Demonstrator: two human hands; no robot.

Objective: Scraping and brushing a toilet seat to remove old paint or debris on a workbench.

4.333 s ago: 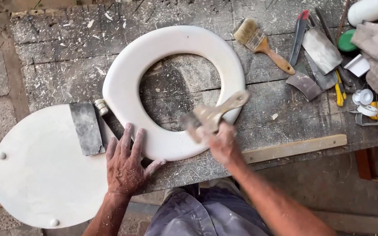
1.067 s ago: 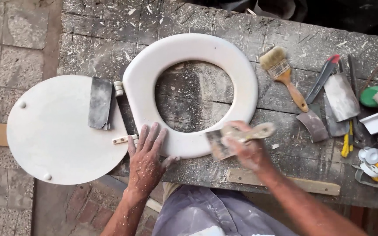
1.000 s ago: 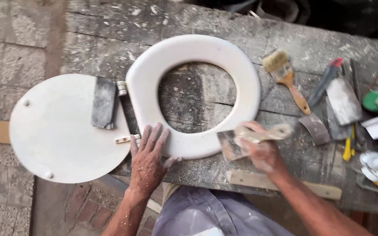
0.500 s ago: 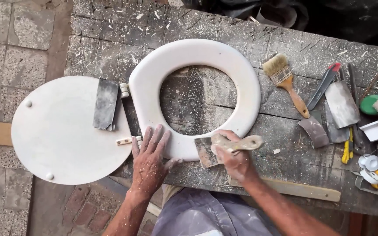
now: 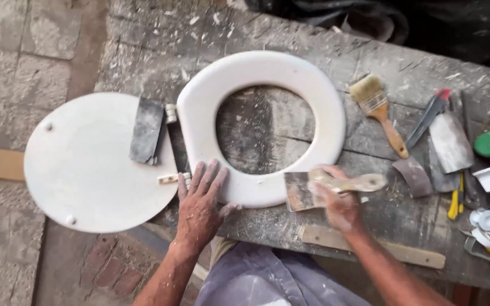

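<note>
While the right hand [image 5: 340, 207] keeps its grip clamped on a putty knife [image 5: 327, 187], the tool's long axis runs across the desk [image 5: 154, 51], pale handle pointing right and flat blade pointing left at the near rim of the white toilet seat [image 5: 262, 122]. The left hand [image 5: 199, 204] lies flat with fingers spread (grip apart, holding nothing) on that rim's near-left part. Left of the seat lies the round white lid [image 5: 86, 164]; a paintbrush [image 5: 378, 110] lies to the right.
</note>
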